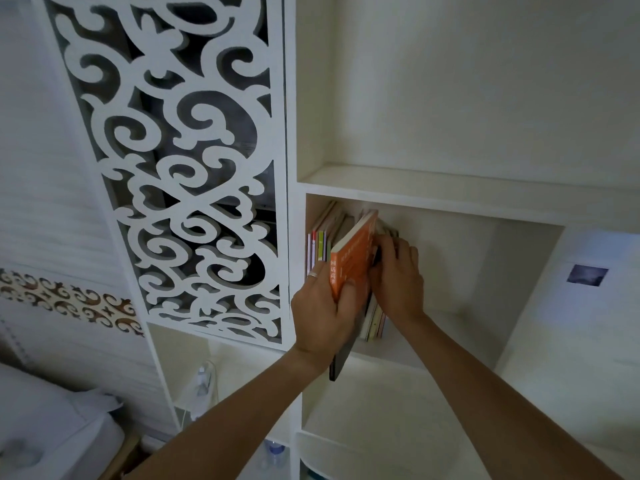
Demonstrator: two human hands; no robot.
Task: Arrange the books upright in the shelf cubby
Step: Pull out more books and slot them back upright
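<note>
Several thin books [319, 249] stood upright at the cubby [450, 271] wall; left hand [323, 306] gripped an orange book [353, 258], right hand [398, 271] steadied leaning books [375, 323].

Both arms reach forward, left hand [323, 315] curled in a grip, right hand [398, 277] with fingers bent.
</note>
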